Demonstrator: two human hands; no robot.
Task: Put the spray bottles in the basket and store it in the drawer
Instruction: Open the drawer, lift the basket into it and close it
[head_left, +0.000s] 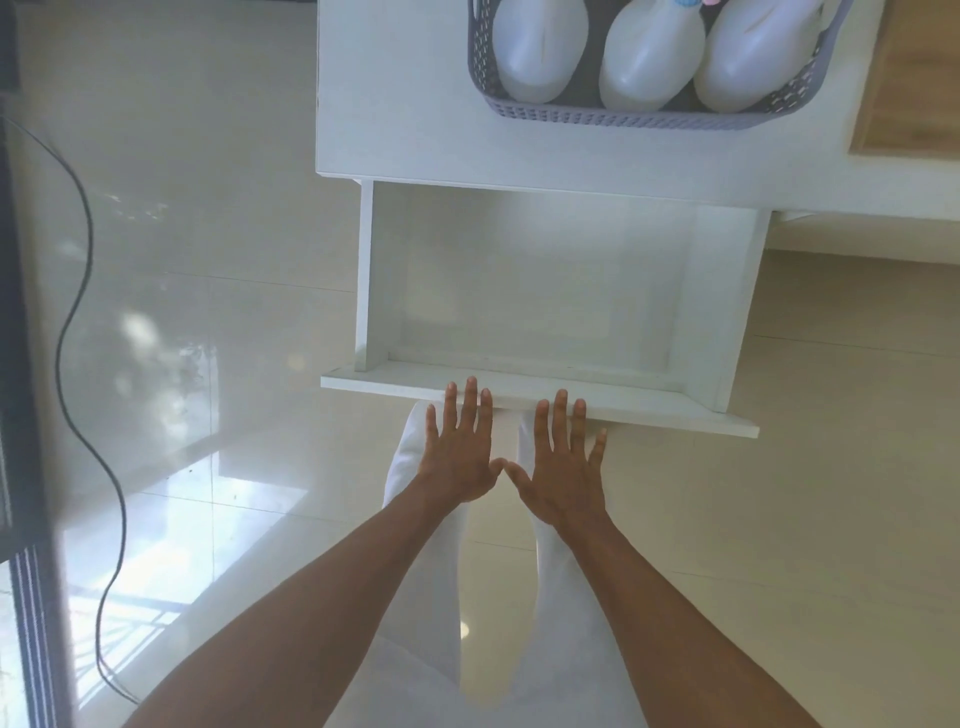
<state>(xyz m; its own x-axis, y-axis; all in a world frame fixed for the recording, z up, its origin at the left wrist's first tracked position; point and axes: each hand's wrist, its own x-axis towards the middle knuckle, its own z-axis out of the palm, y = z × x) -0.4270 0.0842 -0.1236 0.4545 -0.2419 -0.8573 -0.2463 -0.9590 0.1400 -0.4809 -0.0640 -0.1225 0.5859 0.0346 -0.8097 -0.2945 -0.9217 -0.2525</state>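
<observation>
A grey perforated basket (613, 117) stands on the white tabletop at the top of the view, with three white spray bottles (649, 57) lying side by side in it. Below the table edge a white drawer (722, 312) is pulled out, with nothing inside it. My left hand (460, 452) and my right hand (563, 465) are flat, fingers spread, side by side at the drawer's front panel (675, 413). Their fingertips reach over the panel's edge. Neither hand holds anything.
The white table (395, 104) has a wooden board (914, 93) at the right. A black cable (78, 291) winds over the glossy tiled floor at the left, beside a dark frame. My white-clad legs (431, 545) stand below the drawer.
</observation>
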